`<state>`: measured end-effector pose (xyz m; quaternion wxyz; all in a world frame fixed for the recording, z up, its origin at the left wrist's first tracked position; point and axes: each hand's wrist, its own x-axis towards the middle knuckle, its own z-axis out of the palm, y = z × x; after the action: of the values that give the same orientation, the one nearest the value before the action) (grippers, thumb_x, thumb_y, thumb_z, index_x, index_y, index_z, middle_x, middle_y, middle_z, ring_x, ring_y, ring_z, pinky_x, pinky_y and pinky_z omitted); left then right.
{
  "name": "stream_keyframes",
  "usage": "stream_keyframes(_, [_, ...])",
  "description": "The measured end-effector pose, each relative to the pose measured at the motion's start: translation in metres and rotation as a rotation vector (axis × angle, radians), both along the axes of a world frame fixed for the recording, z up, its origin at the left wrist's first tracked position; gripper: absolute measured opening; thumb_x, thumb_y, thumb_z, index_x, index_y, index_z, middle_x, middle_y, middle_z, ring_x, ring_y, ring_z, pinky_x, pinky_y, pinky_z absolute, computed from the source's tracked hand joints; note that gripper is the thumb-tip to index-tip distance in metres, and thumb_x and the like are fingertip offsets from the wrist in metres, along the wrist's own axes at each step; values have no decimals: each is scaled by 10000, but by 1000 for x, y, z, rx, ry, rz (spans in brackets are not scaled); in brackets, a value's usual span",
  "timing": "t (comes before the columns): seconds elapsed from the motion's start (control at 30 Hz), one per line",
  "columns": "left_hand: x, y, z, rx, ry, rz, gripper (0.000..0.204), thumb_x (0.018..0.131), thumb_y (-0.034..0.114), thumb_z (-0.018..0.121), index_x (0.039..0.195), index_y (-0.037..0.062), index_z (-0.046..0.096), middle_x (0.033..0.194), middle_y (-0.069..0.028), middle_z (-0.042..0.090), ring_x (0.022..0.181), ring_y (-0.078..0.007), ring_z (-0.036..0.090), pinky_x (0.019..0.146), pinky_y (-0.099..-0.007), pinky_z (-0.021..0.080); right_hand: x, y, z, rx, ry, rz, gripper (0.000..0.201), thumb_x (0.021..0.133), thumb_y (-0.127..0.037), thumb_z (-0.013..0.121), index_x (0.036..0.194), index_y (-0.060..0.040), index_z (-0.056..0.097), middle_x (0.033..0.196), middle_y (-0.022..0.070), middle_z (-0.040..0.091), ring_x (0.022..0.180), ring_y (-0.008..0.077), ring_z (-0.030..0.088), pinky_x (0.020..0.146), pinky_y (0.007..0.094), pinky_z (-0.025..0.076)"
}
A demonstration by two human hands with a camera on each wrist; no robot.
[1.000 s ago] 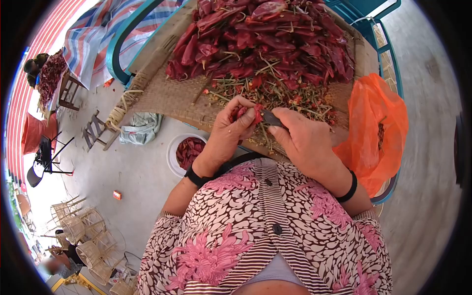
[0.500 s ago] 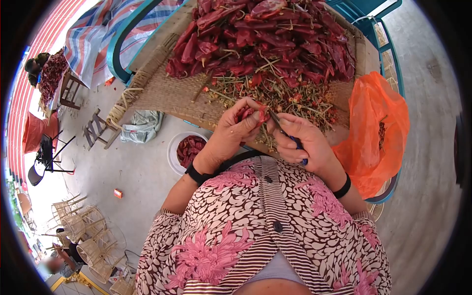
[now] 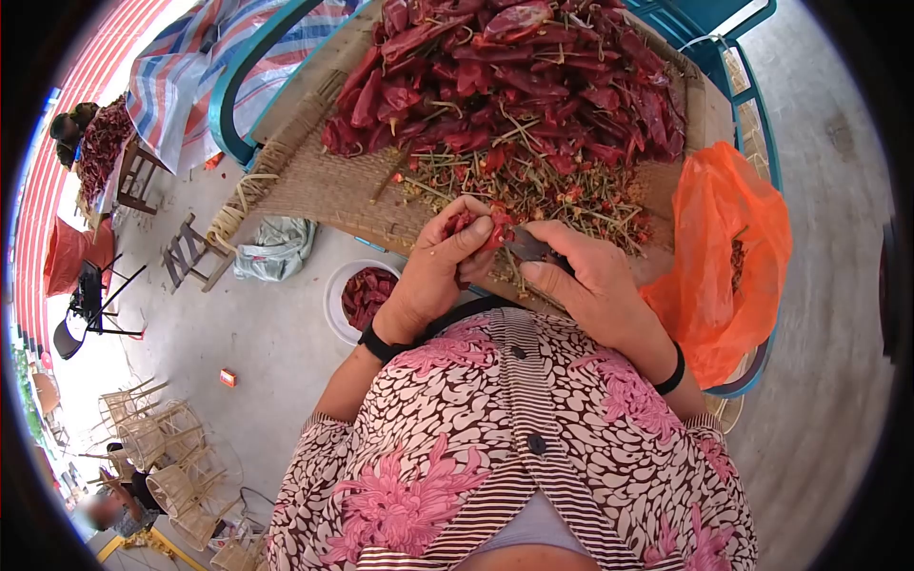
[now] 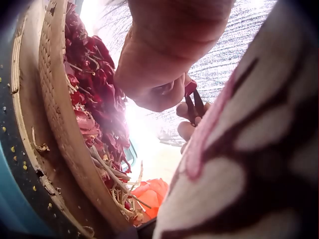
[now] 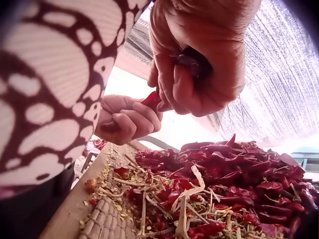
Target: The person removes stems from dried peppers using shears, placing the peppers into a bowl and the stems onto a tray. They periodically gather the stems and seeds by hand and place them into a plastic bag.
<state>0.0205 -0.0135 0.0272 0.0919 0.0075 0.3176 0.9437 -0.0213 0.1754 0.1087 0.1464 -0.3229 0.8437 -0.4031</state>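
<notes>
Dried red chilies [image 3: 490,226] are gripped in my left hand [image 3: 436,271], red ends poking out past the thumb. My right hand [image 3: 605,290] holds dark scissors [image 3: 526,246], their blades right at the chili end. In the left wrist view the two scissor blades [image 4: 191,107] stand apart just under a red tip. The handle end [image 5: 193,62] shows inside the curled right fingers in the right wrist view. Beyond both hands, a big heap of dried chilies [image 3: 514,86] lies on a woven mat [image 3: 309,190], with cut stems [image 3: 562,195] along its near side.
An orange plastic bag [image 3: 728,257] hangs at the right of the mat. A white basin [image 3: 333,309] with chilies stands on the floor at left, near a pale plastic bag [image 3: 276,249]. A teal metal frame [image 3: 224,105] borders the mat. Bamboo stools [image 3: 176,485] sit farther left.
Half a second ago my right hand was turned so the blue scissor handle showed; now its back faces up again, hiding the handle. The left hand has barely moved.
</notes>
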Motion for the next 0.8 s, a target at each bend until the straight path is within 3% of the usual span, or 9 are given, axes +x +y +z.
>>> stream_keyframes(0.07, [1, 0, 2, 11, -18, -16, 124, 959, 180, 563, 1011, 86, 502, 651, 29, 423, 514, -45, 300, 469, -207, 215, -4, 2, 8, 17, -177, 41, 351, 885, -279, 635, 1128, -30, 586, 823, 130, 617, 709, 229, 602, 654, 323, 457])
stream_keyframes(0.17, [4, -1, 6, -7, -63, -44, 112, 960, 175, 559, 996, 93, 492, 646, 26, 417, 509, -44, 288, 462, -208, 208, -6, 2, 12, 19, -202, 73, 316, 883, -273, 621, 1094, -39, 597, 837, 142, 623, 735, 280, 618, 656, 349, 463])
stream_keyframes(0.27, [3, -1, 2, -20, -27, -91, 103, 970, 175, 546, 969, 94, 482, 654, 30, 418, 511, -39, 282, 459, -202, 203, -7, 1, 19, 121, 60, 113, 275, 880, -246, 612, 1063, -41, 593, 851, 135, 634, 766, 312, 626, 654, 373, 466])
stream_keyframes(0.43, [0, 3, -2, -57, 12, -68, 100, 987, 168, 511, 949, 97, 451, 644, 23, 408, 506, -38, 272, 451, -197, 193, -7, -1, 11, 225, 234, 102, 238, 876, -213, 615, 1047, -51, 583, 857, 112, 640, 776, 306, 637, 639, 386, 474])
stream_keyframes(0.57, [0, 3, -3, 91, -66, -93, 90, 987, 175, 510, 983, 94, 470, 641, 23, 396, 501, -44, 275, 443, -198, 207, -2, -3, 2, 235, 308, 55, 236, 878, -199, 617, 1067, -61, 583, 873, 117, 643, 764, 299, 640, 633, 375, 484])
stream_keyframes(0.8, [1, 2, -3, 357, -48, -237, 128, 983, 194, 523, 1069, 103, 500, 648, 24, 389, 503, -50, 273, 442, -195, 218, -5, -1, -4, -174, -173, 112, 274, 924, -232, 601, 1093, -16, 598, 818, 85, 604, 688, 144, 573, 625, 269, 446])
